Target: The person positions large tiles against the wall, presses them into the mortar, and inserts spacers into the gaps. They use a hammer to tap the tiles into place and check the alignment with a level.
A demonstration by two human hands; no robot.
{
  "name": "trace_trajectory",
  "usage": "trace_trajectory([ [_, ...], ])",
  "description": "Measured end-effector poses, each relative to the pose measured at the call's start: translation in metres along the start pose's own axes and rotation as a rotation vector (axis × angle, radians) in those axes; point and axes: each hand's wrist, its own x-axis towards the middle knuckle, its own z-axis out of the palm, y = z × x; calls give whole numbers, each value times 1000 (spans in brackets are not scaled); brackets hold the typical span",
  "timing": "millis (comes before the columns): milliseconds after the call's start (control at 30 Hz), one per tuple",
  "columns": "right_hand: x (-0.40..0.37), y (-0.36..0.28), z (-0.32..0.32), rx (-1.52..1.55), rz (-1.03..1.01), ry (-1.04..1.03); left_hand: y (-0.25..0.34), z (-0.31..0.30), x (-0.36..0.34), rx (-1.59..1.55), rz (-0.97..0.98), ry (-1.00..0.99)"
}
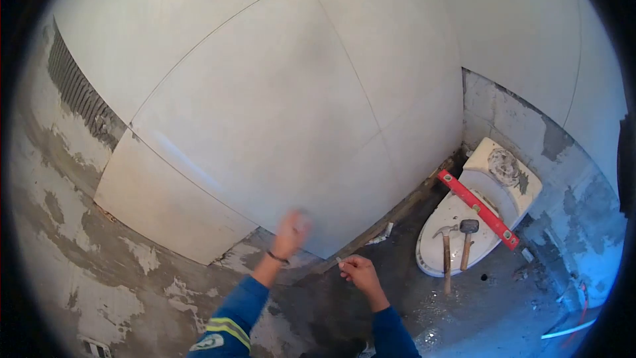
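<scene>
My left hand (pixel 290 235), smeared by motion, is over the lower edge of a large pale wall tile (pixel 265 113). Whether it touches the tile or holds anything cannot be made out. Lower and to the right, my right hand (pixel 361 274) pinches a small pale piece (pixel 340 260) between thumb and fingertips, near the tile's bottom corner. That piece is too small to tell its kind. Left of my hands, a lower tile (pixel 172 202) sits below the large one, its end beside a strip of bare wall (pixel 245 248).
On the right, a toilet (pixel 434 235) carries a red spirit level (pixel 480 210), a claw hammer (pixel 446 255) and a rubber mallet (pixel 468 242). Pale scraps (pixel 382 233) lie at the wall's foot. Ridged adhesive (pixel 76 89) shows at left. The floor (pixel 404 305) looks wet.
</scene>
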Motion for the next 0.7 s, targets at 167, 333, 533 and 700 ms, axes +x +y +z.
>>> trace_trajectory([
  [167, -2, 16, -10, 47, 47, 78, 6, -146, 124, 646, 216, 694],
  [333, 12, 11, 6, -31, 32, 88, -13, -174, 125, 659, 174, 581],
  [533, 39, -35, 102, -227, -145, 11, -60, -149, 51, 65, 37, 427],
  [700, 53, -41, 174, -56, -185, -42, -69, -130, -25, -357, -274, 231],
])
